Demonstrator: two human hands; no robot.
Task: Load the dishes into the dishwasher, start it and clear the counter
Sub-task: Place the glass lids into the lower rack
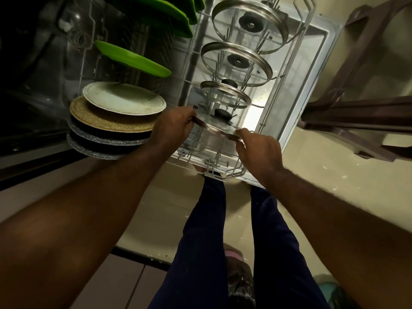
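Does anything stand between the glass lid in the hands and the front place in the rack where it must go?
Nothing visible does. The left hand and right hand hold the glass lid over the free front tines of the rack. The nearest loaded lid stands behind it.

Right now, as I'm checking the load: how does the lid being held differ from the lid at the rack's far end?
The held lid is gripped at its rim by the left hand and right hand; the far lid stands untouched in the rack. The held lid looks clearly smaller than the far lid. Both are glass with a metal rim and a dark knob.
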